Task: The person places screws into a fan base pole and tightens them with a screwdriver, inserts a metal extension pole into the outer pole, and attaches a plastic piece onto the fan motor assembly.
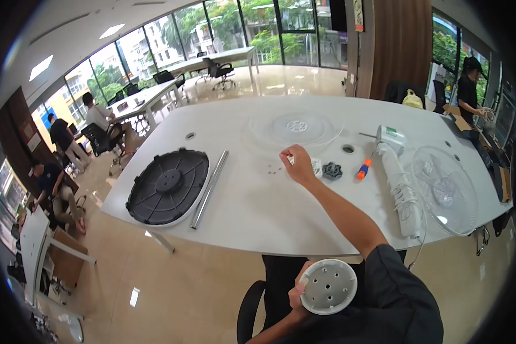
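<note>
My left hand (297, 293) grips a round white plastic base cover (328, 286) by its side, low in front of my body. Its pale inner face, dotted with several dark holes, is turned up toward me. Over the middle of the table, my right hand (298, 165) has its fingers curled together in a pinch; whatever is between them is too small to make out. Several tiny screws (274, 171) lie just left of it. Partly behind my right wrist is a white openwork plastic piece (316, 166), with a dark grey star-shaped knob (332, 170) beside it.
A black round base (167, 186) and a metal tube (210, 189) lie left. On the right are an orange-blue screwdriver (363, 169), a white fan body (400, 183) with its cord, and a fan guard (445, 189). Another clear guard (296, 127) lies farther back. Several people work nearby.
</note>
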### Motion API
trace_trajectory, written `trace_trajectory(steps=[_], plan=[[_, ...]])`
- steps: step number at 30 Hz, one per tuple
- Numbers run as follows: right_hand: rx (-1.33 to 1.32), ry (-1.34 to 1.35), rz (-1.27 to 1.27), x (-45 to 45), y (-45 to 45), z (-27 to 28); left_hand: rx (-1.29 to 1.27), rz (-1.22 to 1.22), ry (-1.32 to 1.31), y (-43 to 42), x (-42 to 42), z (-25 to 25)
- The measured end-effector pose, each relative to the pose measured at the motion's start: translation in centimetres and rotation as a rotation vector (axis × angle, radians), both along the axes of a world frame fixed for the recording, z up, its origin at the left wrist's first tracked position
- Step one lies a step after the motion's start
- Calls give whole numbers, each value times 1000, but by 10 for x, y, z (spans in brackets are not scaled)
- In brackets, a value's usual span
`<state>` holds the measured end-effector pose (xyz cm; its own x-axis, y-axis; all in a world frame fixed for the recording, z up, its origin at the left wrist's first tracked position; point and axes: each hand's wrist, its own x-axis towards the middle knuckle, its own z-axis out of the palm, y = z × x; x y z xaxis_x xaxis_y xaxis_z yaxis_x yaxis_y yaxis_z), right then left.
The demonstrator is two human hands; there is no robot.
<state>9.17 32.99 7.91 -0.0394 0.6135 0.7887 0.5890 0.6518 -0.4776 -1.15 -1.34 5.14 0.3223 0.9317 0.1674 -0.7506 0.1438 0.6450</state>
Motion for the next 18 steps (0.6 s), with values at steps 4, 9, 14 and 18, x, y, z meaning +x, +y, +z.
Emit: trace_trajectory(steps=[4,9,14,18], plan=[[-353,463,199,24,-105,74,1,92,24,2,18,19],[-192,670,467,81,-242,113,87,96,-36,5,43,16],[-325,612,439,125,-353,125,149,32,-3,-4,72,33],[-371,546,222,122,-412,113,216,29,122,-15,81,41]])
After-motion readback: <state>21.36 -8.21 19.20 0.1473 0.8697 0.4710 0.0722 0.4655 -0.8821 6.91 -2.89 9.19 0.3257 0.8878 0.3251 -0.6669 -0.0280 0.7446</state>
